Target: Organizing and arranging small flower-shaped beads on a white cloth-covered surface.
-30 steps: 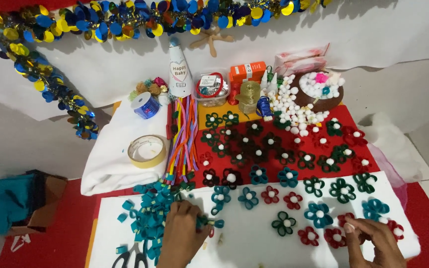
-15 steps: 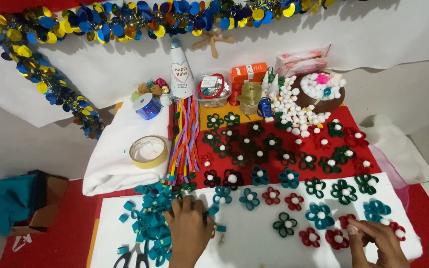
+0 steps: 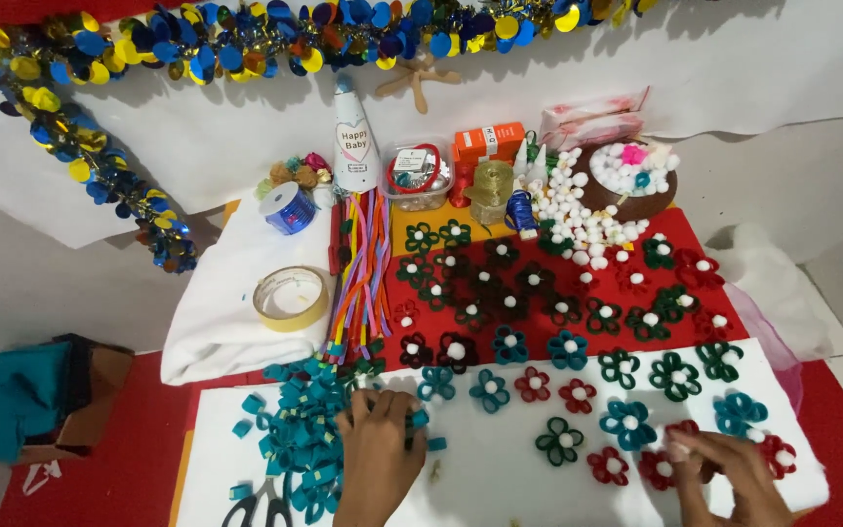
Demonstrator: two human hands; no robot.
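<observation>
The heap of teal felt loops (image 3: 297, 429) lies on the white board (image 3: 500, 478), at the board's left end, and it is the landmark for everything else. The left hand (image 3: 375, 457) rests on the heap's right edge, fingers curled down among the loops; it looks to be pinching one or two between the fingertips (image 3: 404, 422), though the back of the hand hides the grip, so I cannot tell for certain.

To do this picking well, in my judgement, the fingers should lift one loop cleanly off the heap's edge rather than dig into the middle, where loops would tangle and scatter (a few strays (image 3: 240, 426) already lie off the heap's left side).

Well to the right of the heap, the right hand (image 3: 724, 473) is bent over a red felt flower (image 3: 680, 436) near the board's far end, thumb and forefinger drawn together at it; whether they actually hold it is unclear. It would do best to keep steady pressure there, since the white pompom centres look easily knocked off.

Just below the heap lie scissors (image 3: 263, 507), close enough to snag a sleeve. Between the two hands sit rows of finished felt flowers (image 3: 558, 441). Above the heap are a tape roll (image 3: 290, 298) and a bundle of pipe cleaners (image 3: 363, 273).
</observation>
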